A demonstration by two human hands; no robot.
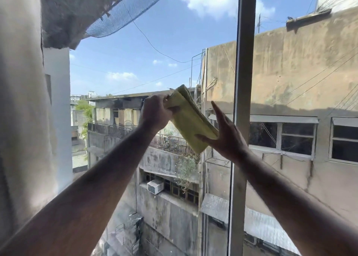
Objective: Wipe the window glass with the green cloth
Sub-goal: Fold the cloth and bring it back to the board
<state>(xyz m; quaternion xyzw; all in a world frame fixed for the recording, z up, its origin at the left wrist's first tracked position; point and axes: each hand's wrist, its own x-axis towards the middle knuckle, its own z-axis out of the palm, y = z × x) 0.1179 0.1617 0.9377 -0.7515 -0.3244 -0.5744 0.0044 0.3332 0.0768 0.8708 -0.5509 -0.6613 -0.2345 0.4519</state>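
Note:
The folded green cloth [188, 118] is held up in front of the window glass [147, 62], slanting from upper left to lower right. My left hand [155, 113] pinches its upper end with closed fingers. My right hand [225, 135] supports the lower end, thumb under the cloth and fingers stretched flat along its far side. Whether the cloth touches the glass I cannot tell.
A pale vertical window frame post [243, 100] stands just right of my right hand. A light curtain [21, 100] hangs at the left edge. Outside are weathered concrete buildings [290, 62], wires and a blue net.

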